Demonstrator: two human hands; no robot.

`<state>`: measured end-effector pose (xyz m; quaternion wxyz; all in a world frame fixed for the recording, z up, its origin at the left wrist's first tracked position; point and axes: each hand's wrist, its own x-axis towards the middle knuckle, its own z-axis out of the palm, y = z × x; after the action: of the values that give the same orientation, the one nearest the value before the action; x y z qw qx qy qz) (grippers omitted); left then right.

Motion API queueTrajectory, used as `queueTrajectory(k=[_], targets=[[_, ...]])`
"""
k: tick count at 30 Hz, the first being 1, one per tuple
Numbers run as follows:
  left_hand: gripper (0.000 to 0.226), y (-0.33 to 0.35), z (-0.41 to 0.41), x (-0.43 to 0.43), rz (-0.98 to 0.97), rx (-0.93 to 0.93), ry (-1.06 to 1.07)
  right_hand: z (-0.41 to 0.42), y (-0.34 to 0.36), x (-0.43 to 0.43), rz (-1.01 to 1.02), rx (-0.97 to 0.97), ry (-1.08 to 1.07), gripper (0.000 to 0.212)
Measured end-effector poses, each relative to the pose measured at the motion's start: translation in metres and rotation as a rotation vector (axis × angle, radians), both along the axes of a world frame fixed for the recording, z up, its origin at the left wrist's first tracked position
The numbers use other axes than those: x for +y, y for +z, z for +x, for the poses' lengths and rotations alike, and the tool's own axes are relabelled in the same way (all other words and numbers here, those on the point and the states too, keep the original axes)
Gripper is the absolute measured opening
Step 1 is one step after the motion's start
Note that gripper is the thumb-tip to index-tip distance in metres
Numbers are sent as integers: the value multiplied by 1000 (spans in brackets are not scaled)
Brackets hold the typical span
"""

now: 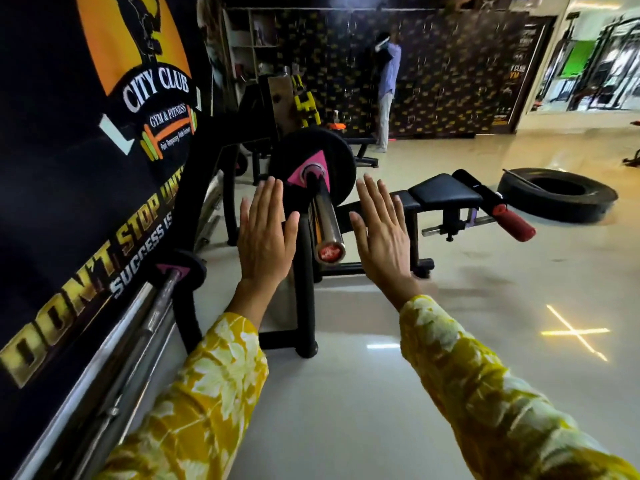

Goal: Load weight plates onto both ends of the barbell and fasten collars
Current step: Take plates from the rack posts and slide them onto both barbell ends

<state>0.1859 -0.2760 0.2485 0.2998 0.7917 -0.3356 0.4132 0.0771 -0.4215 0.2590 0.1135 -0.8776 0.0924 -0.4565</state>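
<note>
A chrome barbell sleeve [323,216] with a red end cap points toward me from a black rack. One black weight plate [329,147] with a pink triangle mark sits pushed up on that sleeve. My left hand [265,233] is held flat with straight fingers just left of the sleeve, holding nothing. My right hand [382,230] is flat too, just right of the sleeve and apart from it. No collar shows on the sleeve. A smaller black plate [188,263] with a pink mark sits on a second bar low at the left.
A black banner wall [69,168] runs along the left. A black padded bench [443,195] with a red roller stands to the right, a tyre [557,195] lies beyond it. A person [388,88] stands at the back wall. Pale glossy floor [381,393] lies below.
</note>
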Motion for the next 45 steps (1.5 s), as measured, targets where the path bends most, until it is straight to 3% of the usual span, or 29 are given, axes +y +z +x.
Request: queueTrajectory(k=[9,18,31,38,45], targets=[[54,-38,-106,90,3,93,47,-71,-44,114,46,84,102,59],[58,-75,-83,208,53,215,163,-26,-97,227,104,195,210,56],[51,-145,96,338,160,331,153,158,-153,353,148,319,181,52],[59,-201,209,341,150,500,129,265,-200,353,216,470,157,60],[51,-287,355,313,153,603,113,407,-278,327,282,571,128,63]])
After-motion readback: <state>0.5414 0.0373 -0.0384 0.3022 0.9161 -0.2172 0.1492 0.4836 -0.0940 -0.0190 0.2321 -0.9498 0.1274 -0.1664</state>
